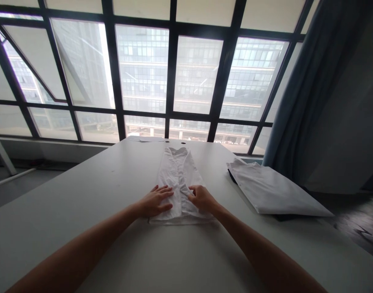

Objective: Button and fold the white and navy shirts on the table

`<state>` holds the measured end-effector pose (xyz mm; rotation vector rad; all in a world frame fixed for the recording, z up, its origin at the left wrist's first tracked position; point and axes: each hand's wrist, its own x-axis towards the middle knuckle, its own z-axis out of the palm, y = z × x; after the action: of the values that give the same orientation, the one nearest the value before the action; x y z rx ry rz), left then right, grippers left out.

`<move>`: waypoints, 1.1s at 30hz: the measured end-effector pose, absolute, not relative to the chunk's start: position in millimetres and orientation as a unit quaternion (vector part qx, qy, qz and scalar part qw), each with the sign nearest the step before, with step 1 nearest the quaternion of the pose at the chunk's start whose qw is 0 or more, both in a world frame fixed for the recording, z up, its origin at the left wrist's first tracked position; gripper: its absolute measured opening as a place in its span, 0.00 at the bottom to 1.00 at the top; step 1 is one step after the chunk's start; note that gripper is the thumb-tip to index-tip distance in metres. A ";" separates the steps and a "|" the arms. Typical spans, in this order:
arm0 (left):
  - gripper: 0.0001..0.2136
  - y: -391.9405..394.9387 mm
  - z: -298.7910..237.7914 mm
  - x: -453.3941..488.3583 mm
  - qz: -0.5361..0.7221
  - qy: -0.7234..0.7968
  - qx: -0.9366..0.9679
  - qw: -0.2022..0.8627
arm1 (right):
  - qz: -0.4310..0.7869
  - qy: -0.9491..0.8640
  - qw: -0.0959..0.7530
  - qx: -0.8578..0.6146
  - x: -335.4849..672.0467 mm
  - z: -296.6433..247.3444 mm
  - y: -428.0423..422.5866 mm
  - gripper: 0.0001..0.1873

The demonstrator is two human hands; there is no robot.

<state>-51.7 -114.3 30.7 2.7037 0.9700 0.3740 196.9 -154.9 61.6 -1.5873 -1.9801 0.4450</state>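
A white shirt (169,173), folded into a long narrow shape, lies on the white table in front of me. Wrinkled, gathered cloth runs down its middle, and its far end shows a curved neckline. My left hand (157,201) rests flat on the shirt's near left part, fingers spread. On the near right part, my right hand (201,198) has its fingers curled, with thumb and forefinger pinching the cloth near the middle strip. The other fingertips of that hand are hidden beneath it.
The white table (113,195) stretches toward large black-framed windows (171,73). To the right lies a stack of white cloth (274,191) with something dark under it. A flat white piece (146,138) lies at the far edge. A blue-grey curtain (308,101) hangs on the right.
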 end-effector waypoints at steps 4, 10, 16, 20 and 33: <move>0.30 -115.0 30.6 -52.5 0.124 0.334 0.926 0.121 | 0.156 -0.745 0.257 -0.595 192.7 54.3 -154.9 0.24; 0.30 -117.0 31.2 -50.9 0.100 0.347 0.926 0.112 | 0.158 -0.771 0.236 -0.570 190.0 52.3 -157.5 0.23; 0.29 -120.0 39.1 -49.6 0.108 0.335 0.932 0.090 | 0.169 -0.768 0.300 -0.540 193.1 63.2 -160.0 0.26; 0.31 -122.8 41.1 -45.6 0.102 0.322 0.938 0.083 | 0.222 -0.783 0.278 -0.510 191.8 56.7 -157.9 0.22; 0.33 -132.3 44.7 -39.2 0.045 0.335 0.938 0.075 | 0.080 -0.825 0.105 -0.550 235.4 39.9 -144.7 0.33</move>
<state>-39.2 -132.3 44.7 2.8145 1.0059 0.1337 235.4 -144.7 39.9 -1.6205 -2.4305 0.2349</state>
